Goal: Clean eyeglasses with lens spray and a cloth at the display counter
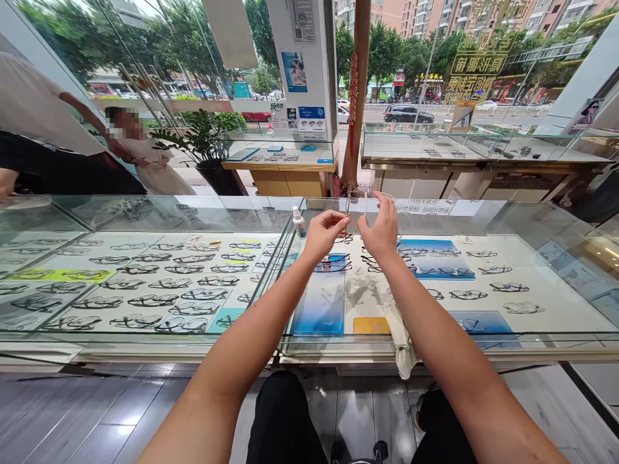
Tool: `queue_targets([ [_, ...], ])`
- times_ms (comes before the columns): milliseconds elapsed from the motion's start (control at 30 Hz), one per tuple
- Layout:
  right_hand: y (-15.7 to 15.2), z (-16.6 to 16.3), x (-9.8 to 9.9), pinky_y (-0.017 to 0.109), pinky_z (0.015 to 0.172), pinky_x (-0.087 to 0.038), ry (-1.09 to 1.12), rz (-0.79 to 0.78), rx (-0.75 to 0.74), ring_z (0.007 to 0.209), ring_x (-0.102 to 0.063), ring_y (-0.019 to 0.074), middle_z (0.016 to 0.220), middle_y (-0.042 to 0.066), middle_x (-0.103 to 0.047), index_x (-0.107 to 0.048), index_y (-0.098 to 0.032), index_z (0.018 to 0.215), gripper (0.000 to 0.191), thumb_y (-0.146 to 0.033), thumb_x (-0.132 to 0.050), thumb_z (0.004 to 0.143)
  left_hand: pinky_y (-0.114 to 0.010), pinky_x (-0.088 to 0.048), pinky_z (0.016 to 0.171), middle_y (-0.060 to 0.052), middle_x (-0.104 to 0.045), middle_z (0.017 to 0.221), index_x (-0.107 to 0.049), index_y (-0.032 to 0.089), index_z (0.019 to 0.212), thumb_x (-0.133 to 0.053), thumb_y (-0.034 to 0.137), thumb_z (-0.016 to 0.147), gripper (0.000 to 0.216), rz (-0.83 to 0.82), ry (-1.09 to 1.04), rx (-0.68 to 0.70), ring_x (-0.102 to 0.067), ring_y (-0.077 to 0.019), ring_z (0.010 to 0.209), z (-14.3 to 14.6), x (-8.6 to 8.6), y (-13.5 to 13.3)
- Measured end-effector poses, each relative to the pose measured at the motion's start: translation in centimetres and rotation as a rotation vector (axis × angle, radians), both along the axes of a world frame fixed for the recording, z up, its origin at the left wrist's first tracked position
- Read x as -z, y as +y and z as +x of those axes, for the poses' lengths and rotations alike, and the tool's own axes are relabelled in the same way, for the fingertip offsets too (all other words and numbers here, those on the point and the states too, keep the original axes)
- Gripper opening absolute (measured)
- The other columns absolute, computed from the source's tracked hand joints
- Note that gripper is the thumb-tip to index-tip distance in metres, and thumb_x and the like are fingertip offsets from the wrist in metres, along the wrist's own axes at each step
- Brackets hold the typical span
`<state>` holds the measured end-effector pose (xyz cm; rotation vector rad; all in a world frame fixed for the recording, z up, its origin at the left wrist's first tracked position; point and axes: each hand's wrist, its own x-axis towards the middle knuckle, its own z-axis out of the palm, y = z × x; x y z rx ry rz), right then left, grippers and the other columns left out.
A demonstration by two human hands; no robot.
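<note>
Above the glass counter I have a pair of thin-rimmed eyeglasses (348,204) raised between my hands. My left hand (325,233) pinches it between thumb and fingers at its lower part. On the other side, my right hand (383,227) has its thumb and bent fingers around a pale, thin part of the glasses; the exact contact is too small to make out. A small white spray bottle (299,223) stands on the glass just left of my left hand. Below my right forearm, a cream cloth (402,348) hangs over the counter's front edge.
Under the glass top of the display counter (319,345) lie rows of eyeglasses (188,270), blue mats (319,303) and a yellow card (370,325). At left, two people (53,122) are beyond the counter. A potted plant (213,145) and more showcases (420,149) stand before the windows.
</note>
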<state>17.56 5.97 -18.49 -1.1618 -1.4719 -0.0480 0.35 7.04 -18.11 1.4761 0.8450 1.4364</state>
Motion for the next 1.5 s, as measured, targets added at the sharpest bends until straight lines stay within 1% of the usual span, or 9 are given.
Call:
queue_targets([
  [133,0.1,0.1,0.0,0.066,0.124,-0.047,-0.023,-0.008,0.032,0.147,-0.054,0.0383,0.155,0.019,-0.060,-0.052,-0.023,0.151,0.066,-0.014,-0.058,0.086,-0.034,-0.068,0.072,-0.007,-0.078,0.092,-0.079,0.018,0.088,-0.099,0.063,0.070,0.053,-0.012,-0.009,-0.011,-0.071,-0.0181,0.081,0.0,0.1,0.1],
  [367,-0.3,0.2,-0.3,0.064,0.128,-0.041,-0.044,-0.149,0.054,0.149,-0.049,0.0374,0.158,0.019,-0.060,-0.059,-0.020,0.145,0.064,-0.010,-0.054,0.082,-0.037,-0.071,0.078,-0.007,-0.078,0.093,-0.078,0.019,0.089,-0.102,0.062,0.065,0.055,-0.047,-0.114,-0.042,-0.073,-0.0199,0.088,-0.2,-0.3,0.3],
  [600,-0.6,-0.2,-0.4,0.064,0.126,-0.039,-0.073,-0.236,0.113,0.147,-0.049,0.0390,0.154,0.017,-0.064,-0.065,-0.023,0.135,0.056,-0.012,-0.057,0.080,-0.036,-0.071,0.079,-0.008,-0.080,0.098,-0.077,0.021,0.090,-0.103,0.059,0.066,0.052,-0.024,-0.237,-0.152,-0.075,-0.0213,0.097,-0.8,-1.0,0.4],
  [767,-1.0,-0.3,-0.8,0.062,0.124,-0.040,-0.091,-0.259,0.112,0.145,-0.050,0.0397,0.150,0.017,-0.066,-0.068,-0.023,0.131,0.049,-0.018,-0.063,0.083,-0.035,-0.071,0.080,-0.008,-0.079,0.098,-0.077,0.021,0.089,-0.103,0.061,0.064,0.054,-0.017,-0.242,-0.147,-0.075,-0.0207,0.096,-1.0,-1.0,0.6],
  [867,-1.3,-0.5,-1.1,0.060,0.122,-0.042,-0.128,-0.209,0.022,0.142,-0.053,0.0391,0.146,0.015,-0.070,-0.071,-0.023,0.131,0.041,-0.029,-0.069,0.090,-0.035,-0.070,0.082,-0.008,-0.079,0.104,-0.077,0.021,0.087,-0.104,0.062,0.063,0.055,-0.014,-0.208,-0.099,-0.074,-0.0193,0.096,-0.9,-1.0,0.6],
  [1000,-1.3,-0.8,-1.0,0.056,0.119,-0.046,-0.200,-0.166,-0.209,0.136,-0.059,0.0361,0.143,0.011,-0.075,-0.075,-0.026,0.130,0.037,-0.042,-0.074,0.097,-0.029,-0.066,0.075,-0.011,-0.076,0.136,-0.077,0.019,0.086,-0.103,0.061,0.063,0.054,-0.028,-0.166,-0.049,-0.073,-0.0171,0.096,-0.6,-0.7,0.6],
  [1167,-0.8,-1.0,-0.7,0.054,0.115,-0.051,-0.182,-0.146,-0.370,0.124,-0.069,0.0331,0.131,0.010,-0.082,-0.078,-0.025,0.123,0.027,-0.037,-0.071,0.099,-0.029,-0.062,0.072,-0.015,-0.069,0.153,-0.076,0.018,0.087,-0.102,0.060,0.064,0.054,-0.056,-0.122,0.039,-0.073,-0.0167,0.093,-0.5,-0.3,0.6],
  [1367,-1.0,-0.9,-0.8,0.051,0.111,-0.055,-0.114,-0.145,-0.391,0.120,-0.072,0.0316,0.125,0.008,-0.085,-0.081,-0.025,0.117,0.023,-0.033,-0.070,0.099,-0.032,-0.062,0.079,-0.014,-0.071,0.148,-0.078,0.020,0.090,-0.095,0.062,0.074,0.049,-0.005,-0.065,0.035,-0.074,-0.0222,0.104,-0.4,-0.3,0.4],
  [1500,-1.1,-0.8,-0.9,0.051,0.113,-0.053,-0.084,-0.136,-0.356,0.121,-0.072,0.0316,0.125,0.008,-0.085,-0.082,-0.025,0.118,0.025,-0.039,-0.070,0.102,-0.034,-0.058,0.087,-0.012,-0.075,0.126,-0.081,0.022,0.095,-0.082,0.050,0.090,0.029,0.213,0.107,-0.172,-0.070,-0.0264,0.116,-0.6,-0.8,-0.2],
])
